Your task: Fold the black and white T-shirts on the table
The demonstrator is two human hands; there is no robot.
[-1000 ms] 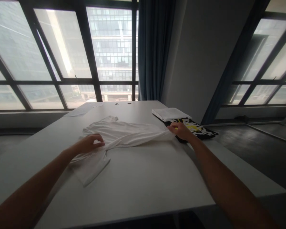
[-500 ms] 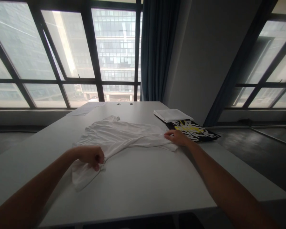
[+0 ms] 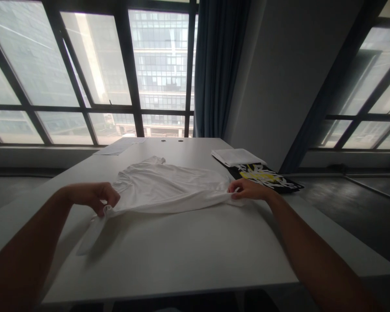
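Note:
A white T-shirt [image 3: 169, 184] lies spread on the white table, its collar end toward the left and its near edge pulled fairly straight. My left hand [image 3: 95, 197] pinches the shirt near the shoulder, lifting that part slightly; a sleeve hangs down from it toward the table's near left. At the other end, my right hand [image 3: 247, 189] pinches the near edge by the hem. Folds run lengthwise between the two hands.
Beyond my right hand lie a folded white cloth [image 3: 238, 157] and a black folded garment [image 3: 269, 177] with white and yellow print. A sheet of paper [image 3: 118, 147] rests at the table's far left. Windows and a blue curtain [image 3: 214, 73] stand behind the table [image 3: 188, 255].
My left hand has moved left and up with the shirt, drawing the near edge taut and straighter. My right hand has barely shifted and keeps its pinch.

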